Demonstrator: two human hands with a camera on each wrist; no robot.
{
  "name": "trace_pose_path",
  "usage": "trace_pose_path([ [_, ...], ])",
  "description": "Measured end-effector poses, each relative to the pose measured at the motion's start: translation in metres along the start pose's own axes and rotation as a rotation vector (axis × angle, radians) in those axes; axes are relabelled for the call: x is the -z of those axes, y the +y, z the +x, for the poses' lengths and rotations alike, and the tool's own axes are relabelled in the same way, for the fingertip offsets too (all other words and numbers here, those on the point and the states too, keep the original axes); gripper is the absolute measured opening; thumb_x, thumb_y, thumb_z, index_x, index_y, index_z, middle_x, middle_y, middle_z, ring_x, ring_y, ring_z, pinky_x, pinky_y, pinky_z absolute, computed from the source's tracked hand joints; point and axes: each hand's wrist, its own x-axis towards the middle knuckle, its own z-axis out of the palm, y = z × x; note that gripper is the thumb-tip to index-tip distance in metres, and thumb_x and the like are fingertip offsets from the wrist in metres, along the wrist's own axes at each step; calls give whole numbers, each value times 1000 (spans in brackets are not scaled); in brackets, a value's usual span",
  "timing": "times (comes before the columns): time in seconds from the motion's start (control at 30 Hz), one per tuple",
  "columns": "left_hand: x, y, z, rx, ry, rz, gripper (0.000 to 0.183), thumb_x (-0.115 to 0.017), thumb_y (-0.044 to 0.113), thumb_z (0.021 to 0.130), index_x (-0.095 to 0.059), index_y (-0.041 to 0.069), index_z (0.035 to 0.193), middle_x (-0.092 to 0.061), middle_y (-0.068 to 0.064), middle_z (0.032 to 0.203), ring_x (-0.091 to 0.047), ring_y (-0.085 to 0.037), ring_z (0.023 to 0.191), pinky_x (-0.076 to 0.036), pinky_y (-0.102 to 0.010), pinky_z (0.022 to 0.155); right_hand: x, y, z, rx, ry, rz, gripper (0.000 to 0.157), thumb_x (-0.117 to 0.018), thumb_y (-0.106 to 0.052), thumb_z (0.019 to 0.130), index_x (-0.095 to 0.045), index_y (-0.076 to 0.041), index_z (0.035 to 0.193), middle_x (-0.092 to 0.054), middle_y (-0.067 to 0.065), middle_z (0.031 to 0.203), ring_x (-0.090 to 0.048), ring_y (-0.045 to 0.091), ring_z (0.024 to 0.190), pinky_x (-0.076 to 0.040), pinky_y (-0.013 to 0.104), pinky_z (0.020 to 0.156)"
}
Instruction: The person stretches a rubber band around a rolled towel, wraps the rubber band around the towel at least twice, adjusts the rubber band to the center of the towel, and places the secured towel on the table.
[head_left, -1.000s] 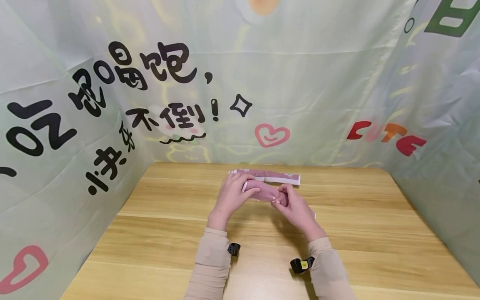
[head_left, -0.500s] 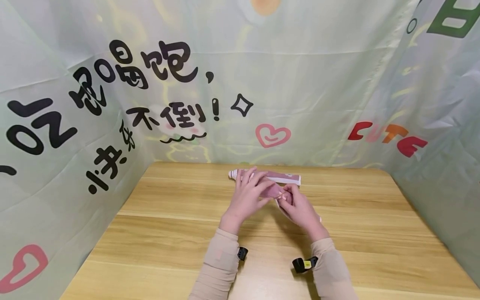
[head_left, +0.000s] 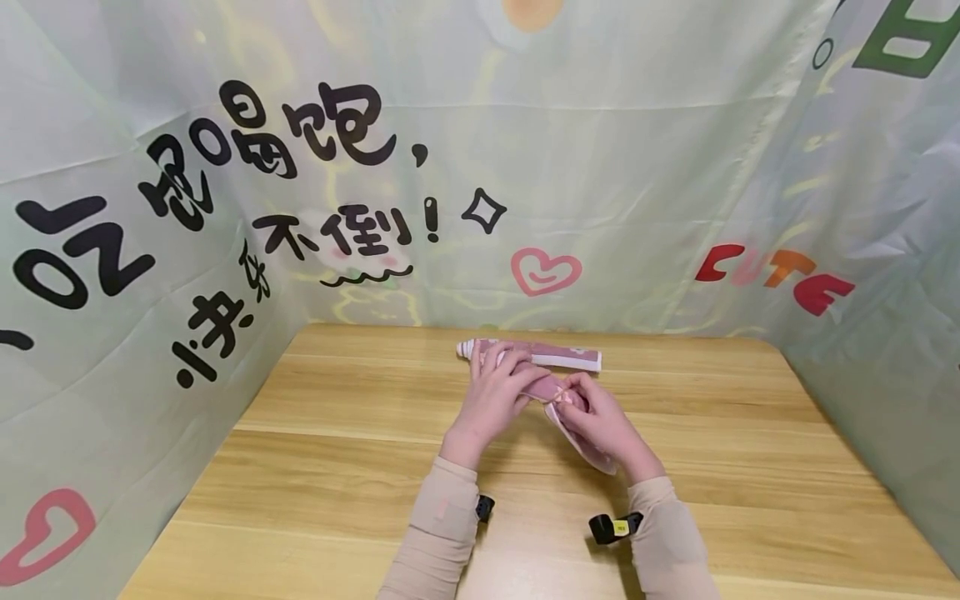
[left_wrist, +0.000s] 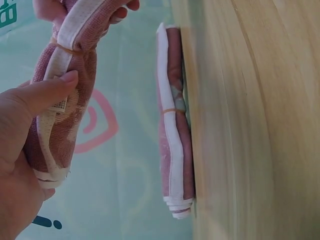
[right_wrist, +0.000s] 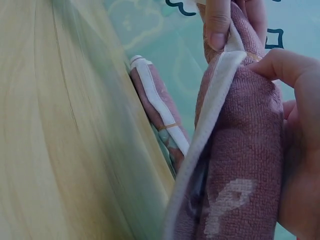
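Both hands hold a rolled mauve towel (head_left: 542, 386) with a white edge, raised over the table. My left hand (head_left: 487, 408) grips its left part, thumb laid along the white edge in the left wrist view. A thin rubber band (left_wrist: 65, 47) cinches the roll at its middle. My right hand (head_left: 603, 425) pinches the towel right at this band, fingertips against the cloth. On the right-hand side the towel bends downward, and in the right wrist view its white-edged flap (right_wrist: 197, 145) stands away from the roll.
A second rolled towel (head_left: 570, 358), also mauve and white, lies along the table's back edge with its own rubber band (left_wrist: 173, 110). Printed cloth (head_left: 622, 183) hangs behind and at both sides of the wooden table (head_left: 337, 467).
My left hand has shifted right along the roll, loosening its fingers and gripping again nearer the band. The towel's right end has swung down toward the front, its flap hanging looser.
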Motion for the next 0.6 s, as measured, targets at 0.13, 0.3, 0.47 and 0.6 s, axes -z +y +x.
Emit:
trace_pose_path([
  [0.13,0,-1,0,16,13,-7,30,-76,27,82,-71,32,111,-65,5,115,-48,-24,126,-17,-64,116,-1,-1,-1,4,-5,19,32,-64,-24,93,-54,-6,118,-63,12,109,-55,16,92,-47,23,77],
  [0.3,0,-4,-2,67,1,-5,26,-75,29,83,-72,32,109,-66,6,112,-50,-25,124,-19,-63,116,-3,-2,1,168,67,43,26,-68,-16,91,-60,-11,115,-62,12,119,-58,17,104,-47,20,87],
  [0.47,2,-7,-2,113,-38,4,24,-70,34,87,-71,33,110,-65,6,111,-49,-24,124,-18,-65,116,-3,-5,1,373,74,-24,22,-70,-3,87,-72,-11,107,-60,10,127,-58,17,114,-44,17,97],
  [0.6,5,-9,-3,154,-85,-4,25,-69,35,88,-71,32,113,-65,6,112,-47,-21,123,-18,-65,116,-3,-6,1,428,58,-160,22,-72,-6,85,-74,-12,107,-61,9,129,-59,25,115,-52,37,94],
])
